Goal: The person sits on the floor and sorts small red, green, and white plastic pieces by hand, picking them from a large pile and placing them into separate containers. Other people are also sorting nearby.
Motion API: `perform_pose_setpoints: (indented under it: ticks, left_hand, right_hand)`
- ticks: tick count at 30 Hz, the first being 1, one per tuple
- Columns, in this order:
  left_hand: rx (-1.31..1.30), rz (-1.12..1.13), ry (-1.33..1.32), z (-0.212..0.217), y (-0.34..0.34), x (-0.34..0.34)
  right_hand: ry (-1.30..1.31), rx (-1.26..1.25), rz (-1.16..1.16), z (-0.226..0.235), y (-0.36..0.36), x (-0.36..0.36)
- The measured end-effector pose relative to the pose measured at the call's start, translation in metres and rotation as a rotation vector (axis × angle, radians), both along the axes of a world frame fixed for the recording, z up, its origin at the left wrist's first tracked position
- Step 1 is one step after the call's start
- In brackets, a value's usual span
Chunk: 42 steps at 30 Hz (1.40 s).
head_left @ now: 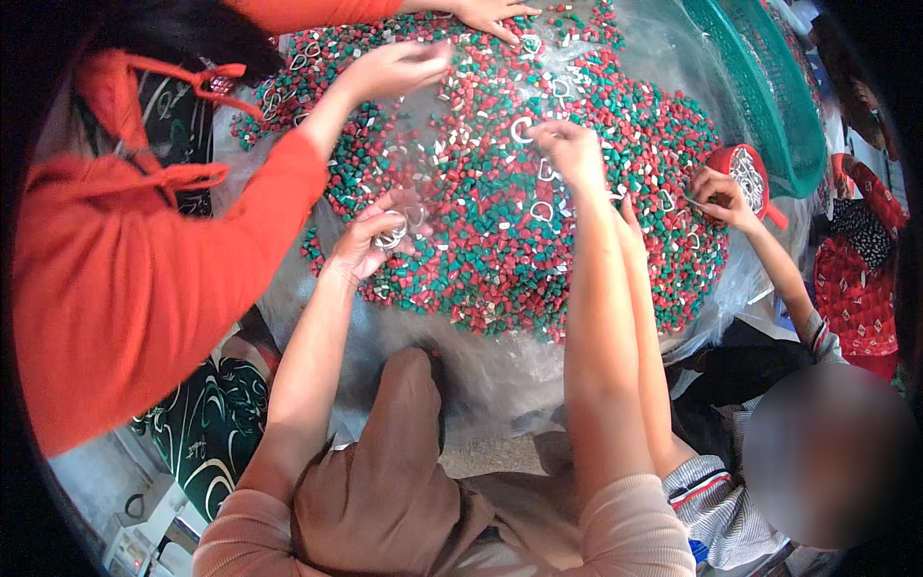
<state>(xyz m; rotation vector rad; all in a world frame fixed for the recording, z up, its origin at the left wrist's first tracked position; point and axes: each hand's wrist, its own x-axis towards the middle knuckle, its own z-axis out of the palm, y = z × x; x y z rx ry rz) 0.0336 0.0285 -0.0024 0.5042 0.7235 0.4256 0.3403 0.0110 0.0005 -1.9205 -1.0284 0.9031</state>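
Your right hand (569, 149) has open pile of red and green pieces (500, 240) ahead and left. Rightward a co-worker's forearm (642, 317) runs just beside yours. Orange-sleeved arm (288, 173) crosses above your left hand (370, 240); green basket (769, 87) walls the far right.

Bright, even daylight with soft shadows, mild glare on the clear plastic sheet (663, 48), and fisheye-bent, black-vignetted edges.

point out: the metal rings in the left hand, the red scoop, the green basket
metal rings (391, 237): head view, on the bunch held in the left hand's fingers.
red scoop (745, 175): head view, on its round bowl.
green basket (769, 87): head view, on its mesh wall.
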Motion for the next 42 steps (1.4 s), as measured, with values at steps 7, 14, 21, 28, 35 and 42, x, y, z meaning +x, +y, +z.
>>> perform_pose_setpoints:
  ticks: [7, 14, 21, 28, 35, 42]
  left_hand:
    - [0.295, 0.017, 0.453, -0.024, 0.01, -0.015]
    - [1.406, -0.187, 1.096, -0.016, -0.002, 0.011]
    - [1.373, -0.25, 1.098, -0.012, -0.001, 0.008]
    - [1.15, -0.089, 0.838, 0.008, 0.006, 0.005]
    - [-0.1, 0.147, 0.044, 0.004, 0.003, 0.025]
    - [-0.343, 0.288, -0.189, -0.025, -0.024, 0.056]
  right_hand:
    - [1.27, 0.528, -0.185, 0.007, 0.013, 0.047]
    - [-0.412, -0.193, -0.168, -0.013, 0.067, 0.076]
    - [-0.741, -0.446, 0.065, -0.02, 0.086, 0.064]
    - [0.513, -0.035, -0.142, -0.003, 0.02, 0.033]
    - [0.755, -0.083, 0.094, 0.047, -0.026, -0.048]
    - [-0.239, -0.013, 0.324, 0.063, -0.042, -0.137]
